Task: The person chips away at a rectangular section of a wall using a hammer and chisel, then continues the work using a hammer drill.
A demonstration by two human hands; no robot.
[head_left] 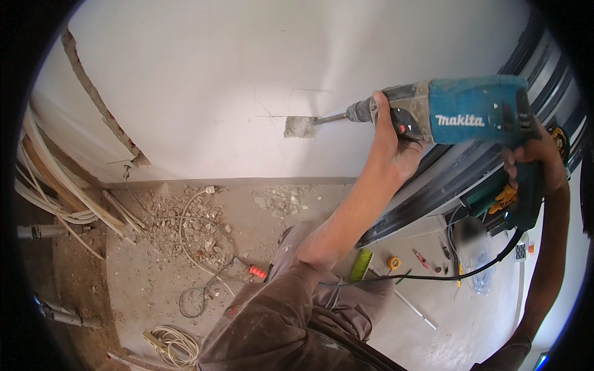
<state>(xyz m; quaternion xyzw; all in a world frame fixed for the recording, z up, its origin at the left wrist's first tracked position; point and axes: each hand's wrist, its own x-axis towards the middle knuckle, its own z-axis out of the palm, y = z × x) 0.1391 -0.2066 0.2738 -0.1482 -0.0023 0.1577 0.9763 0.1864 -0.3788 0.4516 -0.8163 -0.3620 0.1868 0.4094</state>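
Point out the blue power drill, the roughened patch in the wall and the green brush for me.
Blue power drill (473, 106), head view: middle of its blue housing.
Roughened patch (299, 127), head view: its crumbly grey surface.
Green brush (362, 265), head view: its bright green head.

Looks like hard teal plastic with a soft sheen on the housing of the power tool (473, 99), dusty and dull around the grey collar (422, 96). Seems metal, smooth and dark, along the bit (332, 119). Painted white and smooth over the wall (216, 80); rough, crumbly and matt grey inside the chipped patch (299, 127). Matt and jagged throughout the rubble (207, 232). Smooth, with a faint gloss, on the pale floor (445, 346). Matt, dust-marked brown cloth for the garment (260, 309). Shiny, clear plastic, apparently, in the tangled coil (484, 278).
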